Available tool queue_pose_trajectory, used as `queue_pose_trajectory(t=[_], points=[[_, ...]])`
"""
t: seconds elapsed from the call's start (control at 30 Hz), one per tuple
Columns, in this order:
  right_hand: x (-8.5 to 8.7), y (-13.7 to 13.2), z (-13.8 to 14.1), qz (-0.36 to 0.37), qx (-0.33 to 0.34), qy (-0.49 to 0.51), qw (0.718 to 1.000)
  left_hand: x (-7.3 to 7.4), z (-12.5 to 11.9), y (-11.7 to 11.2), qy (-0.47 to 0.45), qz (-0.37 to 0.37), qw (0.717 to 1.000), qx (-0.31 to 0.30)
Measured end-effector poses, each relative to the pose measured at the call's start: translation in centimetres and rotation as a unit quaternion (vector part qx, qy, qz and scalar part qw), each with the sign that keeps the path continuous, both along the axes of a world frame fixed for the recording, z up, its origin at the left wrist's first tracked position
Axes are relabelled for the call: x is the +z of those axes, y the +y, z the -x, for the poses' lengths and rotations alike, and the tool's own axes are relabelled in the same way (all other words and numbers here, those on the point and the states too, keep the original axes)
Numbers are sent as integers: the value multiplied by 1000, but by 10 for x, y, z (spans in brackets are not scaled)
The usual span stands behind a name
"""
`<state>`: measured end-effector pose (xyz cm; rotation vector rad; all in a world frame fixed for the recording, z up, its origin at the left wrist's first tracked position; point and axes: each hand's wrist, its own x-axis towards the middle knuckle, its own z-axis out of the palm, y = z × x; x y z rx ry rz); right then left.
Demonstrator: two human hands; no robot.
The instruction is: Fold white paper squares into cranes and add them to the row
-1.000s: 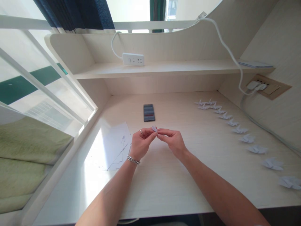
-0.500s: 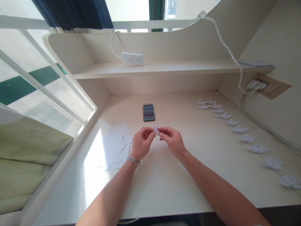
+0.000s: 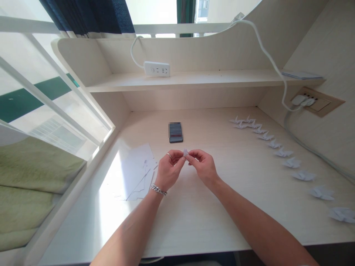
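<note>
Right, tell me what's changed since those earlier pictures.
The small folded paper has shifted slightly right and looks turned more upright, between the left hand and right hand; nothing was visibly let go. The phone, paper sheets and folded paper birds stayed put.

Bare forearms (image 3: 244,214) angle inward from either side as a person's left hand (image 3: 172,168) and right hand (image 3: 204,165) nearly meet, thumbs and index fingers pinched, both wrists raised.
</note>
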<state>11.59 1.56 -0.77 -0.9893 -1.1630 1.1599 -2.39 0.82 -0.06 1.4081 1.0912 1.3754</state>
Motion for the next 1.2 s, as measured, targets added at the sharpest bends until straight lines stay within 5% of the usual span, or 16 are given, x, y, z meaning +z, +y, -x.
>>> queue_pose_trajectory(t=[0.4, 0.9, 1.07, 1.2], points=[[-4, 1, 1, 10, -15, 49, 999, -2, -2, -3, 86, -58, 994, 26], [-9, 4, 0, 19, 39, 171, 984, 13, 5, -1, 92, 2, 996, 3], [-10, 4, -1, 14, 45, 183, 982, 16, 7, -3, 164, -80, 983, 5], [-10, 4, 0, 8, 34, 171, 985, 19, 5, -6, 304, -186, 934, 39]])
